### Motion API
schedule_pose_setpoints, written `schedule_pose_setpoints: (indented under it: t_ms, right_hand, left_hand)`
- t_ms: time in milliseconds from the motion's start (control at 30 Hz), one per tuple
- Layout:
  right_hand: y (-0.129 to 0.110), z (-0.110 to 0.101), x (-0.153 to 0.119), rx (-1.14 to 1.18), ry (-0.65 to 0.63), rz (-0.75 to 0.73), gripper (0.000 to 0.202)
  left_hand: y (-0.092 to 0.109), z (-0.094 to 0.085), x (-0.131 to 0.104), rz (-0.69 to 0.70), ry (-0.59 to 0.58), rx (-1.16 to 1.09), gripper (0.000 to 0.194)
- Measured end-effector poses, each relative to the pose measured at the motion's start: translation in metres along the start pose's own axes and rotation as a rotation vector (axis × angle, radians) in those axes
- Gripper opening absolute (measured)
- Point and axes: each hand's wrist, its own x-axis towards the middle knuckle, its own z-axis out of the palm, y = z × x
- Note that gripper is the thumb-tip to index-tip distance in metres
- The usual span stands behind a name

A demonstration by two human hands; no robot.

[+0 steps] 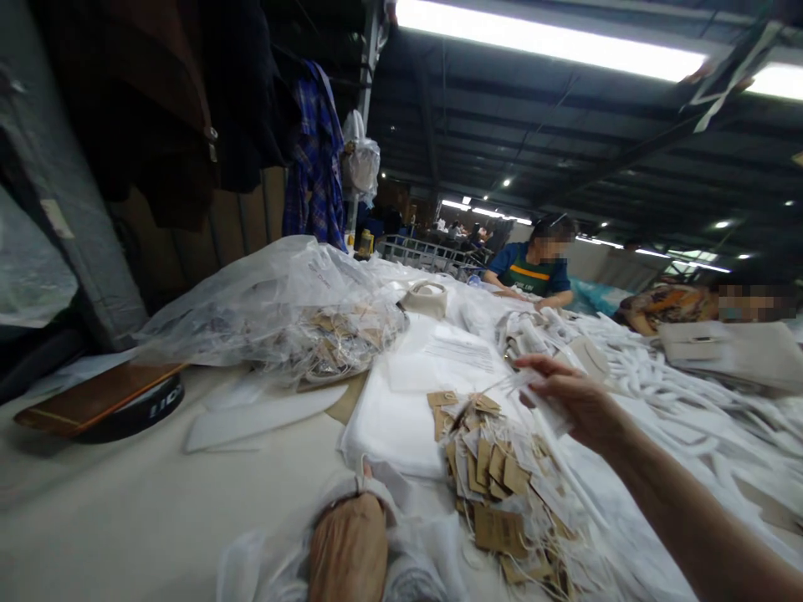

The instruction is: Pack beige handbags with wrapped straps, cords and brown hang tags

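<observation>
My left hand (348, 548) is at the bottom middle, seen from the back, closed on a white wrapped bag handle (335, 492). Most of its fingers are hidden, though one fingertip shows above the white loop. My right hand (574, 403) is raised over the right side of the table, pinching thin white strings (511, 380), with a bit of white wrapping under the fingers. The strings lead down toward a heap of brown paper hang tags (493, 468) in small clear bags. White wrapping sheets (401, 418) lie flat between the hands.
A large clear plastic bag (263, 288) with more tags lies at the back left. A brown-topped phone (94, 397) rests on a black round object (141, 410). White straps (658, 376) and a cream handbag (731, 351) fill the right. Two people (533, 263) sit across.
</observation>
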Motion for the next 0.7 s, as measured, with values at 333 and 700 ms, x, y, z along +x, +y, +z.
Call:
schedule_pose_setpoints:
  t_ms: [333, 700]
  right_hand:
    - [0.015, -0.033, -0.009, -0.278, 0.136, -0.008, 0.04]
    - [0.055, -0.023, 0.015, -1.079, 0.258, -0.24, 0.023]
  left_hand:
    - [0.001, -0.003, 0.0, 0.019, 0.025, 0.016, 0.049]
    - [-0.003, 0.001, 0.001, 0.025, -0.003, 0.039, 0.051]
